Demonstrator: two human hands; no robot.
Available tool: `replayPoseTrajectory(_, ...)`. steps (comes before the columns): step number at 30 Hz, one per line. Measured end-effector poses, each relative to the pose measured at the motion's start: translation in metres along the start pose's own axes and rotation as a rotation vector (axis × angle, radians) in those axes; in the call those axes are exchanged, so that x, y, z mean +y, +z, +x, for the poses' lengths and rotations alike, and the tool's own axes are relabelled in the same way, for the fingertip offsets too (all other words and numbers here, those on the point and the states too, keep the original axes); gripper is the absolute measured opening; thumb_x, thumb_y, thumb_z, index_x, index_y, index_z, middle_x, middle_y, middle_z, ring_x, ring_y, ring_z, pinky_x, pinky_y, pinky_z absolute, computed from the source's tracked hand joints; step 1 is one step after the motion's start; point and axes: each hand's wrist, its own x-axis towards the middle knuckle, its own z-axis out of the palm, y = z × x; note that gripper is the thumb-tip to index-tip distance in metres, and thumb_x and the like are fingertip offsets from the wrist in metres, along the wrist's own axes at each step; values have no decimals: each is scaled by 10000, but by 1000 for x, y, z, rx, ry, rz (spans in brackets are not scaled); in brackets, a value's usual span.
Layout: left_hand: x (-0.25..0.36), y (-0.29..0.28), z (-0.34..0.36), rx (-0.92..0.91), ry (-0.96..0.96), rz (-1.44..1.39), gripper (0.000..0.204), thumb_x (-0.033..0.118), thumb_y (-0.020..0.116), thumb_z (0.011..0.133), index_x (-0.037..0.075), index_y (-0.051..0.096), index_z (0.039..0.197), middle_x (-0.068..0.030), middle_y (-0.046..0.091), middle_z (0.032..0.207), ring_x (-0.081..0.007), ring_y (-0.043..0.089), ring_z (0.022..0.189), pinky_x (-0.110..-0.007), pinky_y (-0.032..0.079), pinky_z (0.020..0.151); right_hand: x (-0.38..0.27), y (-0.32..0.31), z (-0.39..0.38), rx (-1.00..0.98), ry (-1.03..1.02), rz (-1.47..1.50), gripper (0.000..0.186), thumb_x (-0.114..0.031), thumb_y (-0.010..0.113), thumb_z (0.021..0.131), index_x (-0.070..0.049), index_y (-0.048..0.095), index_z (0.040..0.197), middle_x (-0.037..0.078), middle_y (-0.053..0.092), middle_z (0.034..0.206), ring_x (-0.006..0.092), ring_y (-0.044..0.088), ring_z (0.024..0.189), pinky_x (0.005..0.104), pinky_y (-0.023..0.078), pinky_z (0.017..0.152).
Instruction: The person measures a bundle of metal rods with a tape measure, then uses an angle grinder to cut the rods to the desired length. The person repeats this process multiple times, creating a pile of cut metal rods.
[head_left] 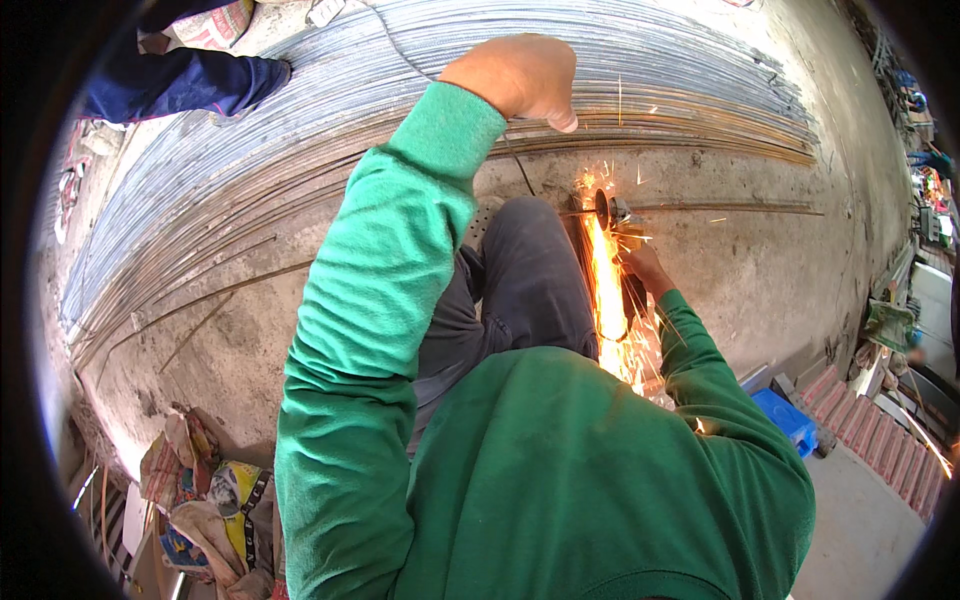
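Concrete floor (pixel 760 270): rebar pile (pixel 400 80), sparks (pixel 605 290) beside knee (pixel 535 270).

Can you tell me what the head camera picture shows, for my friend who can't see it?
A person in a green top holds an angle grinder in the right hand, cutting a thin steel rod on the concrete floor while orange sparks spray back. The left hand is raised over a big pile of steel rods. Another person's blue-trousered leg shows top left.
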Motion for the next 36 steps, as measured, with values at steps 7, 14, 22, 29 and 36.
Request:
replayPoseTrajectory(7, 2, -2, -2, 2, 3, -8, 802, 313, 792, 686, 21, 482, 1366, -204, 539, 1330, -357, 509, 1245, -430, 404, 1048, 27, -10, 23, -22, -74, -22, 252, -227, 696, 799, 12, 644, 863, 73, 638, 758, 179, 575, 646, 344, 439, 553)
replayPoseTrajectory(14, 3, 2, -1, 7, -27, -4, 803, 328, 799, 691, 32, 484, 1368, -192, 535, 1338, -353, 505, 1251, -432, 401, 1051, 13, -12, -7, -128, -36, 147, 295, -320, 730, 783, -30, 685, 804, 49, 660, 837, 146, 573, 712, 331, 455, 630)
replayPoseTrajectory(22, 3, -1, -4, 3, -40, -5, 773, 311, 789, 702, 41, 493, 1363, -183, 542, 1333, -346, 510, 1249, -433, 405, 1049, 15, -10, 6, -128, 22, -367, 235, -288, 682, 857, -64, 701, 926, 78, 696, 954, 172, 642, 823, 287, 498, 696)
replayPoseTrajectory(29, 3, -2, -7, 10, -26, 0, 804, 328, 794, 686, 33, 485, 1367, -190, 540, 1332, -343, 518, 1241, -429, 408, 1046, 50, -14, 23, -139, -39, 113, 253, -200, 729, 704, -6, 658, 849, 46, 641, 746, 145, 575, 623, 328, 457, 561)
replayPoseTrajectory(36, -3, 1, -4, 30, 4, -24, 790, 323, 795, 679, 13, 504, 1345, -211, 569, 1288, -351, 544, 1210, -418, 418, 1037, 1, -3, 2, 7, 2, -114, 218, -211, 723, 727, -39, 665, 848, 45, 624, 732, 161, 554, 604, 346, 447, 560)
